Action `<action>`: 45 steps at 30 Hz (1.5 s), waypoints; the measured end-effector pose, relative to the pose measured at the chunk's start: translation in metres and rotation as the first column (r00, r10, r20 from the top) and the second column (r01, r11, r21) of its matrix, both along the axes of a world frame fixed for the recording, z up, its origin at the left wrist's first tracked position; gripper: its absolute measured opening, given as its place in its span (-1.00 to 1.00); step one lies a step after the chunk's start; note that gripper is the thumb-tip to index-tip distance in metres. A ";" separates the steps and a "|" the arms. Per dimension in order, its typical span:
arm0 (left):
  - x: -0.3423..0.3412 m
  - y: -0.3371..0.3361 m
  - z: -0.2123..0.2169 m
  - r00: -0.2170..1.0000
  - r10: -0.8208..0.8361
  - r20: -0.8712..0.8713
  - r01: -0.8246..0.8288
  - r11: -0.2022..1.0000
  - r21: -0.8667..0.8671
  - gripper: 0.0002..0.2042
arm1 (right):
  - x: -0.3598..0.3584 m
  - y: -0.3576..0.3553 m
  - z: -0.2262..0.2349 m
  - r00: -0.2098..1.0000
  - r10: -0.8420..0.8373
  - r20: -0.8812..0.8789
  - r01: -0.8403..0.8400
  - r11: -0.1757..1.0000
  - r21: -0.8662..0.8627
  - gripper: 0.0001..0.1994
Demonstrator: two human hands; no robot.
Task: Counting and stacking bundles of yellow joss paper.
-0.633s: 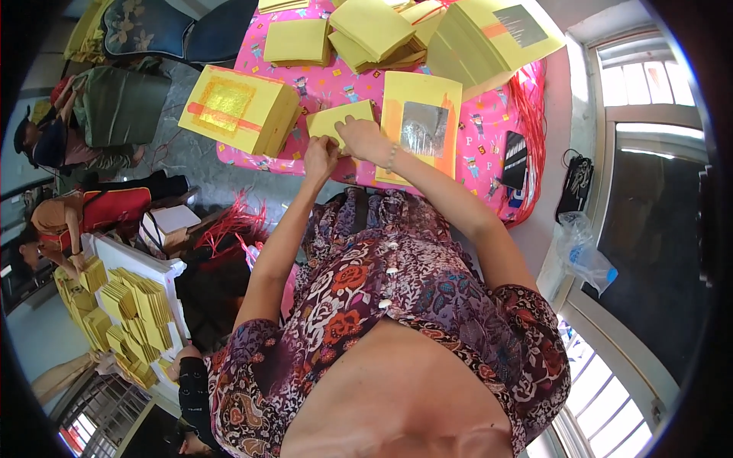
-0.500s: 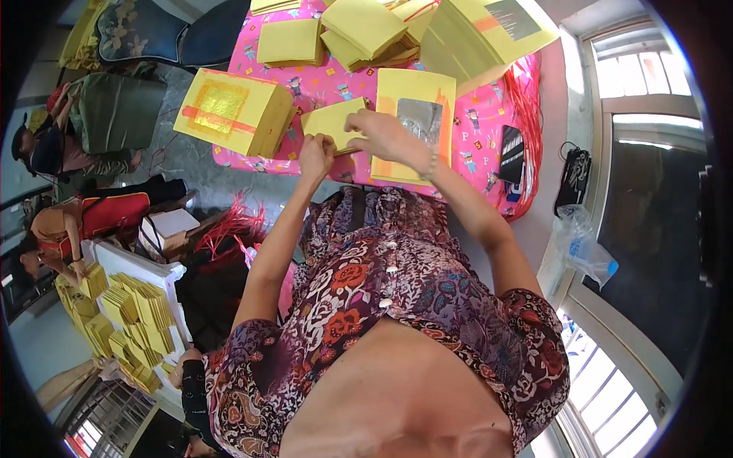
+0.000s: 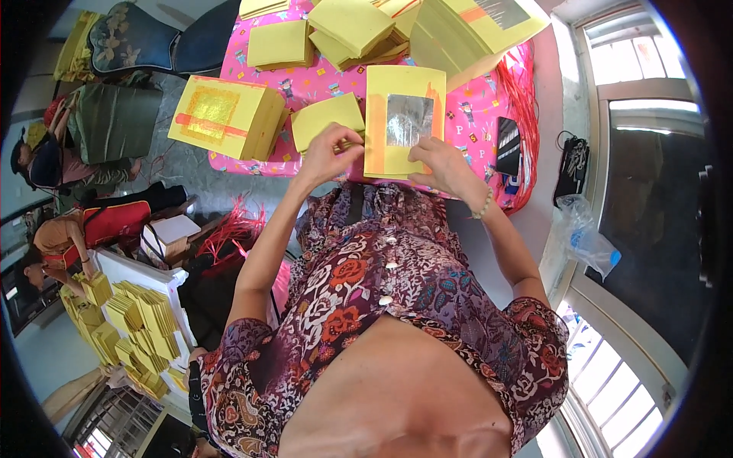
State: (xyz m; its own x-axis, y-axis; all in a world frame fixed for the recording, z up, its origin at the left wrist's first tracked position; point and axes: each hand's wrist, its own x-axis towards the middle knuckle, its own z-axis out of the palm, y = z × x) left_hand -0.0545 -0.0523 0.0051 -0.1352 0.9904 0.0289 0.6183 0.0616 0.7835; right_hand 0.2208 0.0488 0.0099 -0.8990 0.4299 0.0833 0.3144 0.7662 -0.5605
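Note:
A yellow paper sheet [image 3: 379,114] with a silver foil square and orange bands lies upright on the table in front of me. My left hand [image 3: 331,156] is at its left edge, fingers curled and thumb close to the forefinger; whatever may be between the tips is too small to make out. Over the sheet's lower right part is my right hand [image 3: 449,166], its thumb and forefinger apart at the paper. Just behind my left hand is a small stack of plain yellow paper [image 3: 327,120]. A thick yellow paper block [image 3: 221,118] with a gold square stands farther left.
More yellow stacks [image 3: 279,44] lie at the back of the pink patterned table [image 3: 466,114]. A large yellow stack [image 3: 466,46] stands back right. Red strings [image 3: 523,114] and a phone [image 3: 508,141] lie along the right edge. At left, people work beside a white table [image 3: 164,286] with yellow bundles.
My hands have left the small plain stack. The right hand has moved right and down to the foil-marked sheet, and the left has shifted right to its edge. The view has shifted slightly.

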 end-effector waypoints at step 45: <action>0.021 0.001 0.018 0.924 -0.353 -0.151 0.364 0.930 0.053 -0.75 | -0.002 0.018 -0.015 0.990 -0.106 -0.091 0.055 0.894 -0.445 -0.78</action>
